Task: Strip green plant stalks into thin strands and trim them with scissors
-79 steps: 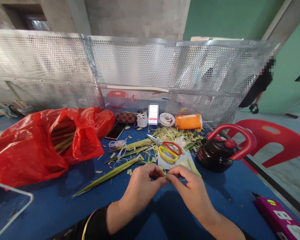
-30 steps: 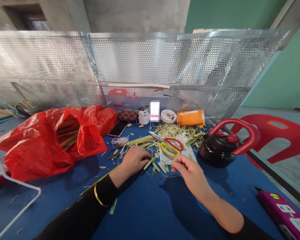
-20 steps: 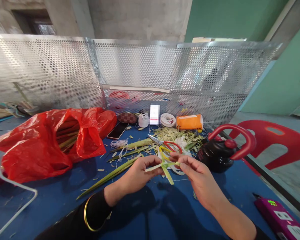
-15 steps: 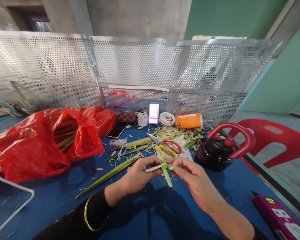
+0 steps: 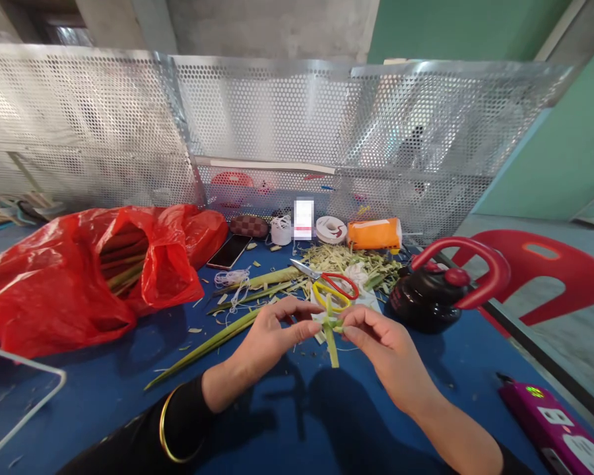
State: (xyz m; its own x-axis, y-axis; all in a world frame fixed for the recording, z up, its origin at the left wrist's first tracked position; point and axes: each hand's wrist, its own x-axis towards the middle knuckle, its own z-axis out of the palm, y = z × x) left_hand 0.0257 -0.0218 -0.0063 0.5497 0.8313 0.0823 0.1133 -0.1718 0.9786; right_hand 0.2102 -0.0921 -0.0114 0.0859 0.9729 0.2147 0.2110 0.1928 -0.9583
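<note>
Between my hands is a small cross of pale green leaf strips (image 5: 331, 333), one end hanging down toward me. My left hand (image 5: 277, 333) pinches its left side between thumb and fingers. On the right side, the thumb and forefinger of my right hand (image 5: 381, 340) grip a short strip end. Just beyond the fingertips lie scissors (image 5: 335, 284) with red and yellow handles, their blades pointing left. Long green stalks (image 5: 208, 346) rest on the table left of my hands. Behind the scissors spreads a heap of shredded leaf scraps (image 5: 366, 260).
A red plastic bag (image 5: 69, 284) holding stalks fills the left side. A black kettle (image 5: 423, 300) with a red handle stands at right, a purple box (image 5: 554, 422) nearer me. Behind are a phone (image 5: 229, 253), white string (image 5: 232, 278), a ribbon spool (image 5: 331, 229) and an orange packet (image 5: 375, 234).
My left thumb and fingers have shifted on the strips, now covering the left strip end that stuck out before. The cross has turned slightly more upright. The view has tilted a little.
</note>
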